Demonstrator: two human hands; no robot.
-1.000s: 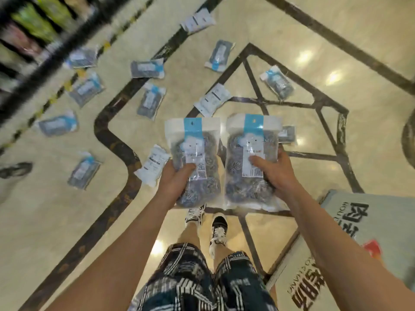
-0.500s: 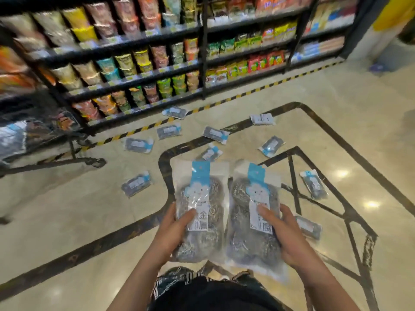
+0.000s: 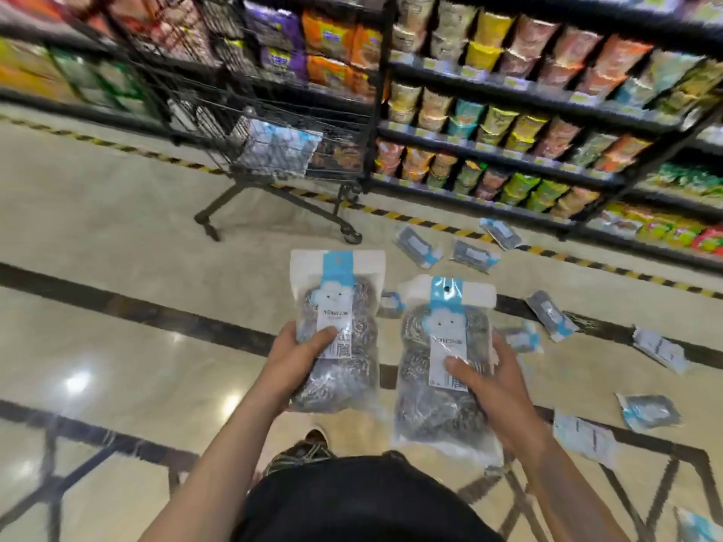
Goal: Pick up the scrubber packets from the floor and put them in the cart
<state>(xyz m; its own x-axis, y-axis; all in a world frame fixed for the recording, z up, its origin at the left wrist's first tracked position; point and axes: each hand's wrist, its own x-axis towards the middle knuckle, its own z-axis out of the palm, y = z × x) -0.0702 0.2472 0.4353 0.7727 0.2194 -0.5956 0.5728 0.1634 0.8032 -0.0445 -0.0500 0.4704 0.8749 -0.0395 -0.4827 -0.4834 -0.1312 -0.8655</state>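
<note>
My left hand (image 3: 295, 359) grips a scrubber packet (image 3: 338, 307), a clear bag of steel wool with a white top and a blue band, held upright. My right hand (image 3: 491, 379) grips a second, like packet (image 3: 442, 354) just right of it. The black wire cart (image 3: 274, 123) stands ahead, up and left of both hands, with some packets (image 3: 276, 146) inside its basket. Several more packets lie on the floor to the right, such as one (image 3: 418, 246) near the striped line and another (image 3: 649, 412) beside my right arm.
Black shelves (image 3: 547, 107) full of snack bags run behind and right of the cart. A yellow-black striped line (image 3: 587, 264) marks the floor before them. The beige floor (image 3: 117, 236) has dark inlay bands. My own dark shirt and a shoe show at the bottom.
My view has swung up and left from the floor to the shelves, bringing the cart in front of me. Both hands keep their packets and have spread slightly apart.
</note>
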